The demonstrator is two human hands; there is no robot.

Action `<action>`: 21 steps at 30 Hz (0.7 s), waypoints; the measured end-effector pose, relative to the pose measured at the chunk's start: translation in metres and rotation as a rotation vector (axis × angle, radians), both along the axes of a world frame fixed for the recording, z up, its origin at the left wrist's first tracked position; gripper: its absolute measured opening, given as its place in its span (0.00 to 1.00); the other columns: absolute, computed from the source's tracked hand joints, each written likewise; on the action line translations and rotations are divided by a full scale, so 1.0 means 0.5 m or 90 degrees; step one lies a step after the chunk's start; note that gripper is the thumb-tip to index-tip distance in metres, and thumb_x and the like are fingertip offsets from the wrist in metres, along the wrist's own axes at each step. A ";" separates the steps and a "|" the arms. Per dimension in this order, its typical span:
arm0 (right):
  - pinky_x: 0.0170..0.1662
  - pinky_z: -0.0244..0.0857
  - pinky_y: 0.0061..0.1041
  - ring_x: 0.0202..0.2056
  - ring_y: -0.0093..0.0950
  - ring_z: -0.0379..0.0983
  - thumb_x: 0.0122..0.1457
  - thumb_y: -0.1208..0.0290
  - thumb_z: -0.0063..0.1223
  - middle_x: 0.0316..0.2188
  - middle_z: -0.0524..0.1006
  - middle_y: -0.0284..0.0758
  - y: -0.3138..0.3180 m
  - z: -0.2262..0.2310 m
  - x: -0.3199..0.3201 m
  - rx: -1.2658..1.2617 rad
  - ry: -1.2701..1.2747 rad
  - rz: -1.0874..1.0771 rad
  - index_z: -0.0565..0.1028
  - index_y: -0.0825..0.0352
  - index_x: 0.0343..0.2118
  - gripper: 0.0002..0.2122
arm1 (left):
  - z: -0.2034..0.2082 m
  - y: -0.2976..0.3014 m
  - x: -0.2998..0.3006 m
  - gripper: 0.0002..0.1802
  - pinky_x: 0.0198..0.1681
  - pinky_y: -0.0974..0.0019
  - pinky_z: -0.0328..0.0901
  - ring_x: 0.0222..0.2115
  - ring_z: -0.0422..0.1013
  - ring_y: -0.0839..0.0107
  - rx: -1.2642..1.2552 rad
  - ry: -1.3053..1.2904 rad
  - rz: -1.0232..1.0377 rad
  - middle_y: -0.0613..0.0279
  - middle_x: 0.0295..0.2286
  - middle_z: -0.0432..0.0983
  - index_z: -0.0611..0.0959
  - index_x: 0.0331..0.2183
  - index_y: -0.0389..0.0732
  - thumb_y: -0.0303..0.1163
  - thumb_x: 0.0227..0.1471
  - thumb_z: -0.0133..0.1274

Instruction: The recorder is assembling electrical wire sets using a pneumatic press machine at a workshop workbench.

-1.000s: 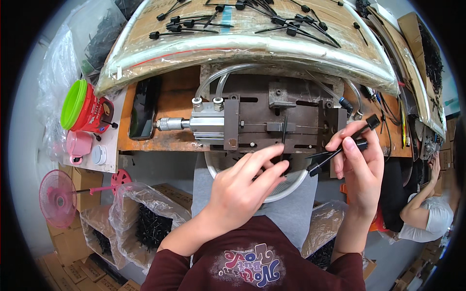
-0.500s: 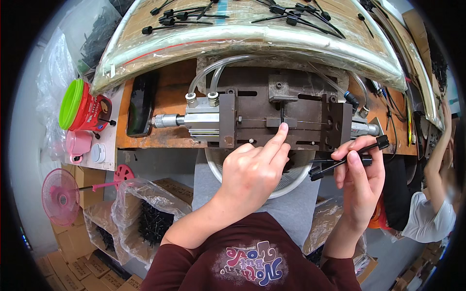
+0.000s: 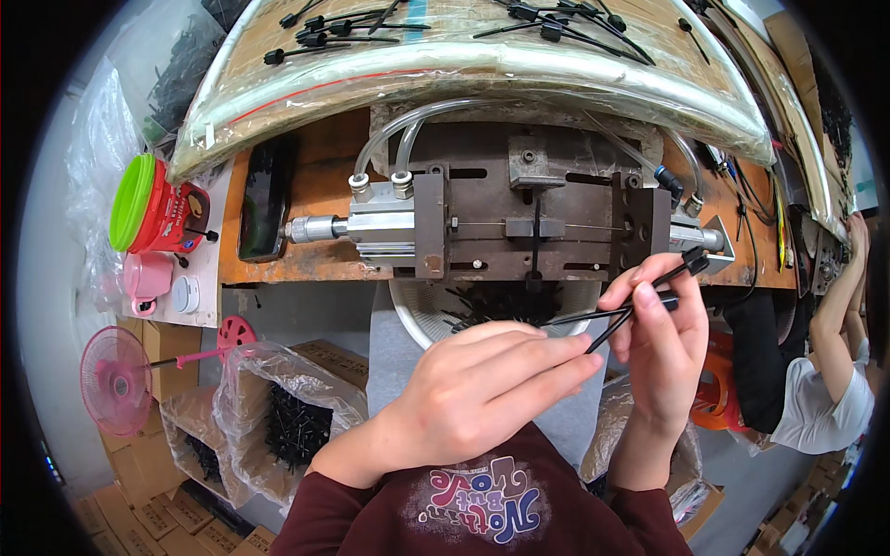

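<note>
My right hand [image 3: 663,347] holds thin black plastic rods with thicker heads, pinched between thumb and fingers; one black rod head [image 3: 694,260] sticks out at the upper right. Reaching across from the left, my left hand [image 3: 501,389] has its fingers together on the lower end of a held rod, and the thumb is hidden. Beyond the hands is a dark metal clamping fixture [image 3: 482,250]. Another black rod [image 3: 536,232] lies across its small middle block, head toward me at the front edge. Neither hand touches the fixture.
Under the fixture's front edge, a white basket [image 3: 408,320] holds many black rods. More rods [image 3: 320,37] lie on the plastic-wrapped board behind. A red tub [image 3: 171,218], pink cup [image 3: 148,275] and pink fan [image 3: 116,380] stand left. Another person's arm [image 3: 839,310] shows far right.
My left hand has drawn back from the fixture's middle block to the rods in my right hand. The right hand has shifted slightly left. The rod on the fixture now shows fully.
</note>
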State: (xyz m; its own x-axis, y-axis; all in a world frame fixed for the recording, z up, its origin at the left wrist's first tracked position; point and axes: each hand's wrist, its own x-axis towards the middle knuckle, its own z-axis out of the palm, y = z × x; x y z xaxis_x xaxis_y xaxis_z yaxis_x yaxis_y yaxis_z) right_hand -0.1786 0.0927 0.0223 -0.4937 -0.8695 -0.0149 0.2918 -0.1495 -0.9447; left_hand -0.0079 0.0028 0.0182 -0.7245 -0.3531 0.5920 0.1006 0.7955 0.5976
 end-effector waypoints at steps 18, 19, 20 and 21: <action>0.30 0.60 0.15 0.27 0.17 0.64 0.62 0.80 0.45 0.38 0.76 0.42 0.011 -0.028 -0.012 -0.094 0.166 -0.196 0.68 0.69 0.41 0.06 | -0.069 -0.030 -0.045 0.13 0.24 0.75 0.64 0.21 0.73 0.74 -0.178 -0.143 0.256 0.59 0.44 0.78 0.84 0.31 0.39 0.30 0.38 0.64; 0.30 0.60 0.15 0.27 0.17 0.65 0.62 0.80 0.45 0.39 0.76 0.43 0.012 -0.028 -0.008 -0.083 0.226 -0.210 0.68 0.70 0.41 0.06 | -0.068 -0.029 -0.046 0.13 0.24 0.74 0.64 0.21 0.73 0.74 -0.178 -0.152 0.258 0.59 0.44 0.78 0.84 0.31 0.39 0.31 0.38 0.64; 0.31 0.60 0.15 0.27 0.17 0.66 0.62 0.80 0.45 0.39 0.76 0.43 0.012 -0.028 -0.004 -0.072 0.286 -0.223 0.69 0.70 0.41 0.06 | -0.065 -0.028 -0.046 0.13 0.24 0.74 0.64 0.21 0.73 0.74 -0.178 -0.161 0.260 0.59 0.44 0.78 0.84 0.31 0.40 0.31 0.38 0.65; 0.31 0.61 0.15 0.27 0.17 0.66 0.62 0.81 0.45 0.39 0.76 0.43 0.013 -0.028 0.000 -0.061 0.346 -0.237 0.69 0.70 0.41 0.06 | -0.065 -0.027 -0.046 0.13 0.24 0.74 0.64 0.20 0.73 0.75 -0.178 -0.170 0.262 0.60 0.44 0.78 0.84 0.31 0.40 0.31 0.38 0.65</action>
State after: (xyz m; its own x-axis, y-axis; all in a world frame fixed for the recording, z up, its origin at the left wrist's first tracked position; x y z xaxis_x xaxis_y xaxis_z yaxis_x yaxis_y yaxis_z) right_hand -0.1784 0.0994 0.0082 -0.6761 -0.6250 0.3902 -0.3102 -0.2389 -0.9202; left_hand -0.0309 -0.0108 -0.0141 -0.6979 -0.4941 0.5184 -0.3770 0.8689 0.3207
